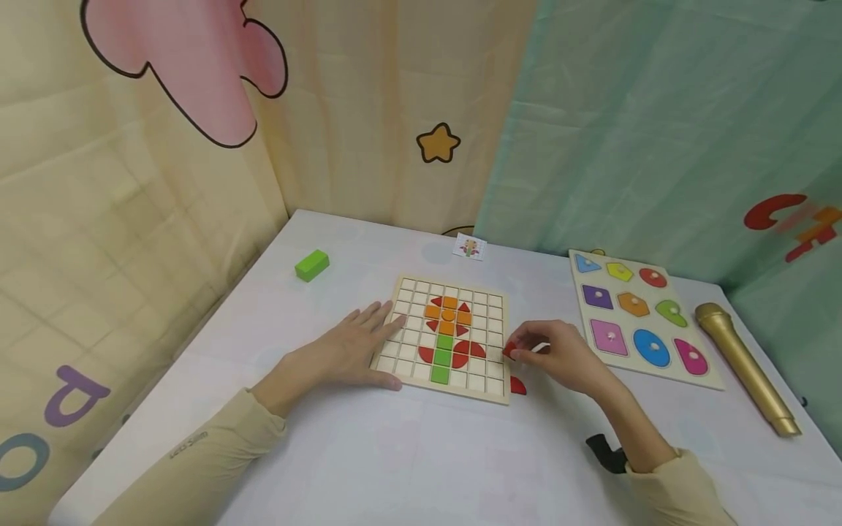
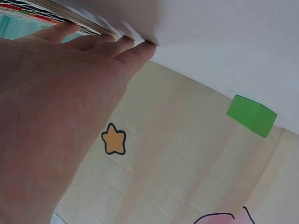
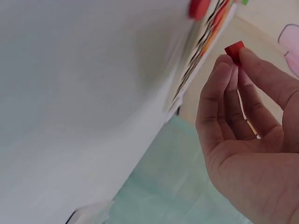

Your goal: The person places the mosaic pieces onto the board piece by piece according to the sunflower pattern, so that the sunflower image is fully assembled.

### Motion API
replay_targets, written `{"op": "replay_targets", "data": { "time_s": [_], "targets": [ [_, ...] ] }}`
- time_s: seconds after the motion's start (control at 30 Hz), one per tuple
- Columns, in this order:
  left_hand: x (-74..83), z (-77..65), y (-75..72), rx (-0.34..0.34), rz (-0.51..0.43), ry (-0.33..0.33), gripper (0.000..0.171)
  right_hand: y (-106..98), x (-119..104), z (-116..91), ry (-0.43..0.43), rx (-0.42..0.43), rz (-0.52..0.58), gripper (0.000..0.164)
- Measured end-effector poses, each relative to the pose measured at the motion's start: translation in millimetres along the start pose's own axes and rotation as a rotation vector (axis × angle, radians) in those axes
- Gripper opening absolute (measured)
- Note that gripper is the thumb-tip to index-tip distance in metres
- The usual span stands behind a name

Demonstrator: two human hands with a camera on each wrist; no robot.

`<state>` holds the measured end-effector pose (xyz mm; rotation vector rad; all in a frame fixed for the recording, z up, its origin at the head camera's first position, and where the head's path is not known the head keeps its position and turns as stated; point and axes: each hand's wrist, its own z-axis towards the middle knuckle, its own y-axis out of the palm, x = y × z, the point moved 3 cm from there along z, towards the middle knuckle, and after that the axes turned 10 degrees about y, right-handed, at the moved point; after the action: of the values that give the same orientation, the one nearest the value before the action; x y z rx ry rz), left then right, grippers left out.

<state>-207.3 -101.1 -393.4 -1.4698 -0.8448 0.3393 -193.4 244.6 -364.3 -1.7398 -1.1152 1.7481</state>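
Note:
My right hand (image 1: pixel 555 354) pinches a small red block (image 1: pixel 509 351) between thumb and fingertips at the right edge of a gridded wooden board (image 1: pixel 487 398). In the right wrist view the red block (image 3: pixel 235 50) shows at the fingertips; its full shape is hidden. Fingers spread, my left hand (image 1: pixel 349 347) rests along the board's left edge. On the board lie an orange round piece (image 1: pixel 448 315) amid orange squares and red triangles, a column of green squares (image 1: pixel 442 359) below, and red curved pieces (image 1: pixel 426 355) beside it. Another red curved piece (image 1: pixel 518 386) lies by the board's lower right corner.
A green block (image 1: pixel 312 265) sits at the back left. Behind the board is a small picture card (image 1: pixel 470 247). To the right lie a knobbed shape puzzle (image 1: pixel 631 361) and a gold microphone (image 1: pixel 750 369). A black object (image 1: pixel 607 453) is partly hidden by the right forearm.

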Motion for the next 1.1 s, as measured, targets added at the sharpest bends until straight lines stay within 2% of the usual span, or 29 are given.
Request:
{"op": "replay_targets", "data": {
  "time_s": [0.13, 0.23, 0.4, 0.53, 0.8, 1.1],
  "targets": [
    [0.9, -1.1, -0.1, 0.005, -0.005, 0.009, 0.115, 12, -27, 16, 0.004, 0.038, 0.018, 0.013],
    [0.2, -1.1, 0.4, 0.009, -0.006, 0.014, 0.115, 24, -45, 28, 0.038, 0.073, 0.045, 0.014],
    [-2.5, -0.5, 2.1, 0.011, -0.008, 0.014, 0.115, 43, -66, 46, 0.071, 0.066, 0.111, 0.015],
    [-4.3, -0.1, 3.4, 0.006, -0.004, 0.013, 0.115, 54, -75, 57, 0.086, 0.037, 0.147, 0.014],
    [-1.1, -2.8, 0.1, 0.008, -0.011, 0.012, 0.114, 63, -87, 67, 0.104, 0.017, 0.14, 0.012],
    [-1.2, -3.8, -0.9, 0.027, -0.009, 0.031, 0.114, 68, -90, 68, 0.054, 0.012, 0.083, 0.012]
  ]
}}
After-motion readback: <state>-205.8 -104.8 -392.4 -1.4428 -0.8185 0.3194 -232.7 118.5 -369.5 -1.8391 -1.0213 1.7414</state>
